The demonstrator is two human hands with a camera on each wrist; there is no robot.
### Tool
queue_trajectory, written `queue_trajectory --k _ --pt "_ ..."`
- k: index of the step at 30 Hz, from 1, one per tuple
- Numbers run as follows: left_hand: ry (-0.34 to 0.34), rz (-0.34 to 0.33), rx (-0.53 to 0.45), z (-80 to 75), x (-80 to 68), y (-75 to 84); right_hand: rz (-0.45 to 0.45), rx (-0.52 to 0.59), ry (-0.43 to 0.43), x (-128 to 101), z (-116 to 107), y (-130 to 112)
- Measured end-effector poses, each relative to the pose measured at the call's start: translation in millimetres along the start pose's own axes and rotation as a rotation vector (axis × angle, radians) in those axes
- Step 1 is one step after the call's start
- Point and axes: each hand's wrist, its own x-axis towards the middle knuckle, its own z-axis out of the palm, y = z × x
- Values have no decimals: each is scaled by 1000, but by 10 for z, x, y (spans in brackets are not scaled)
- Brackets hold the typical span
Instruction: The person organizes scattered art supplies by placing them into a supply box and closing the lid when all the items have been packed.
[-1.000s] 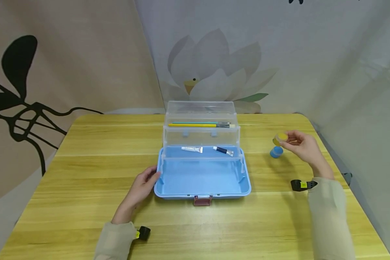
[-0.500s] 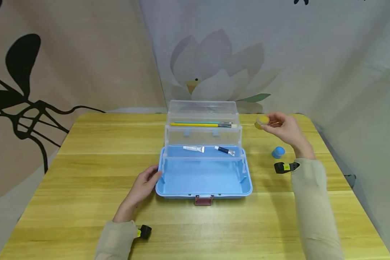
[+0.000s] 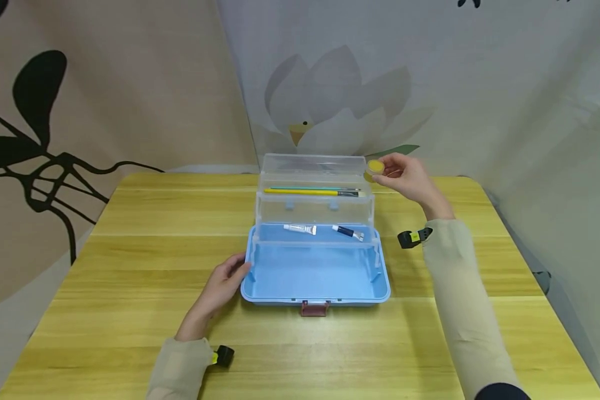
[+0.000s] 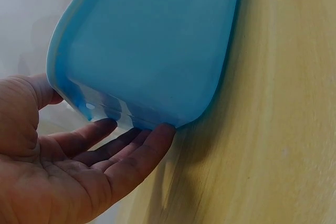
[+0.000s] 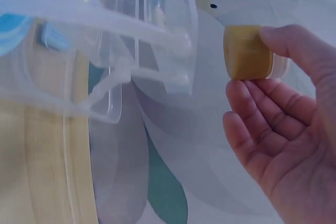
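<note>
Up at the back right corner of the open paint box, my right hand (image 3: 411, 179) pinches a small yellow paint pot (image 3: 375, 168) between thumb and fingers. In the right wrist view the pot (image 5: 247, 52) is held on its side, apart from the clear trays. My left hand (image 3: 223, 286) holds the left end of the blue box (image 3: 315, 283), thumb at the rim and fingertips against the outer wall (image 4: 157, 119). The top clear tray (image 3: 312, 164) stands bare beside the pot. A yellow paintbrush (image 3: 300, 191) and a thin teal brush lie in the middle tray.
In the lower clear tray lie a white paint tube (image 3: 300, 229) and a dark-labelled tube (image 3: 348, 232). A brown latch (image 3: 314, 309) juts from the box's front. The wooden table (image 3: 130, 266) ends at a curtain (image 3: 180, 83) behind.
My right hand has carried the yellow paint pot left and up to the box's raised trays. The blue pot at right is now hidden behind the right arm. The left hand stays put.
</note>
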Motion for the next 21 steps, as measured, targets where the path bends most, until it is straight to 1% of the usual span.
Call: queue_trajectory --k 5,11,21 --pt "-7 9 -9 -3 -6 -7 -2 -11 -25 164 99 -53" --pt "-9 12 -14 6 -15 -8 -26 -38 -60 332 200 -133" --pt "1 14 -8 20 -21 -10 -64 -4 -98 550 424 -356"
